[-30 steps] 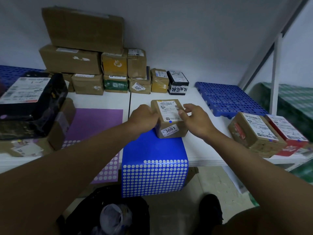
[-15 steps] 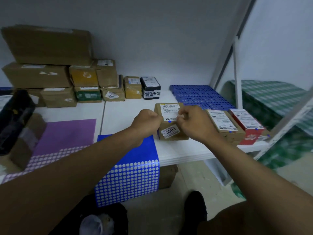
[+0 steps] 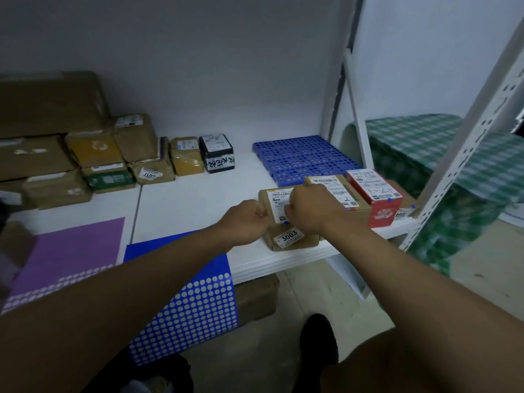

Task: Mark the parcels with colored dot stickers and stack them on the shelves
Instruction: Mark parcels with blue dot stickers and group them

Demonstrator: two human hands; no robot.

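A small cardboard parcel [image 3: 293, 240] with a white "3003" tag sits near the front edge of the white shelf [image 3: 198, 199]. A blue dot sticker [image 3: 286, 222] is on its top label. My left hand [image 3: 246, 222] grips the parcel's left side with curled fingers. My right hand [image 3: 311, 211] curls over its top and right side, hiding part of the label. Just right of it stand a brown parcel [image 3: 344, 194] and a red parcel [image 3: 378, 198], each with a blue dot. A blue sticker sheet [image 3: 184, 296] hangs over the shelf edge beside a purple sheet [image 3: 68, 251].
Several brown parcels [image 3: 93, 154] are stacked at the back left, with a black one [image 3: 217, 153] beside them. A blue plastic grid [image 3: 303, 157] lies at the back right. A white perforated upright [image 3: 465, 131] stands to the right. A box [image 3: 258, 296] sits under the shelf.
Both hands have slid the 3003 parcel to the right along the shelf, off the blue sheet and up against the brown parcel. My right hand has curled from flat fingers into a grip.
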